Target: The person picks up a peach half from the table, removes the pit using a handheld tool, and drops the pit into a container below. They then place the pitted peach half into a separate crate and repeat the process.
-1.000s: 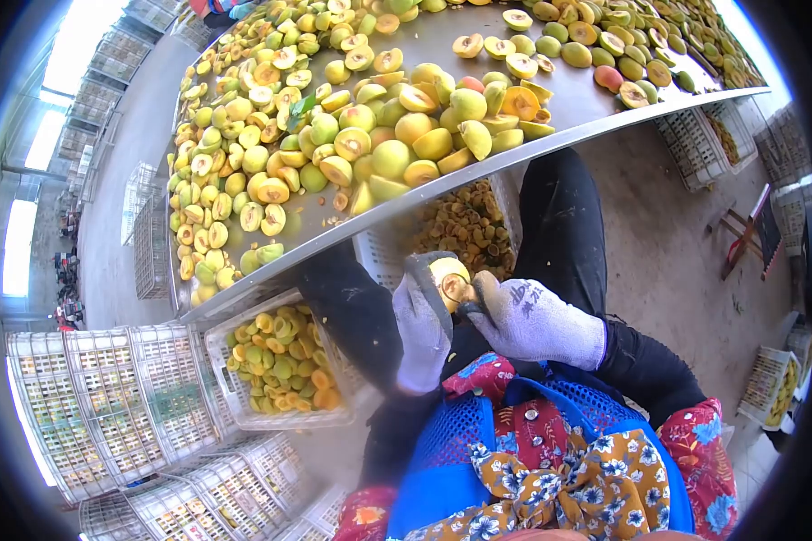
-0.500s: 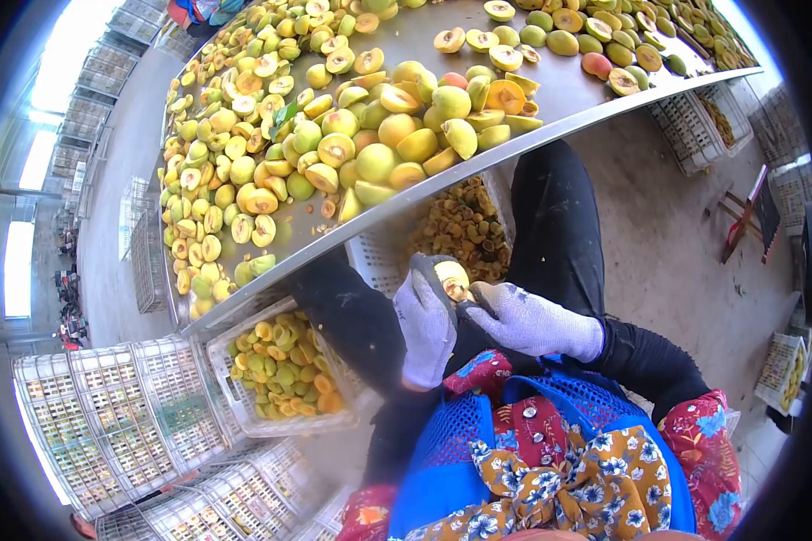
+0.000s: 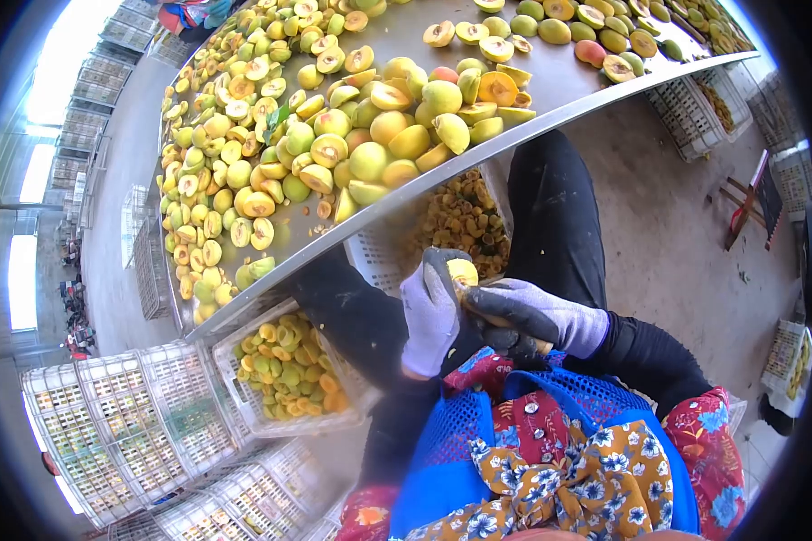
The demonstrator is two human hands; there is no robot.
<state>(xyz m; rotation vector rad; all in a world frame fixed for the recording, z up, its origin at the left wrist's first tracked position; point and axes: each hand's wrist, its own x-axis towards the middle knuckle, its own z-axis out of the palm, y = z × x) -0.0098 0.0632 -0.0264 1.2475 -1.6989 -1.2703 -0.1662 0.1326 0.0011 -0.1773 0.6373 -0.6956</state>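
Note:
My left hand (image 3: pixel 431 311), in a lilac glove with dark grip coating, is closed around a yellow apricot half (image 3: pixel 463 271) in front of my lap. My right hand (image 3: pixel 546 316), gloved alike, is wrapped round a tool whose tan handle end (image 3: pixel 543 346) pokes out below the palm. Its working end meets the fruit and is hidden by the fingers. Just beyond both hands, under the table edge, a crate (image 3: pixel 374 257) holds brownish pits and scraps (image 3: pixel 467 216). At my left, another white crate (image 3: pixel 244 410) contains pitted apricot halves (image 3: pixel 289 365).
A metal table (image 3: pixel 568 117) carries many halved and whole apricots (image 3: pixel 370 162). Stacked white crates (image 3: pixel 126 424) stand at the lower left. Rightward are a crate (image 3: pixel 695 117) under the table and a folding stool (image 3: pixel 753 203). Another person's clothing (image 3: pixel 194 13) shows at top left.
My right hand has turned and closed further round the tool, so its handle end now shows. The apricot half has tilted and is more covered by my fingers. The view has shifted slightly.

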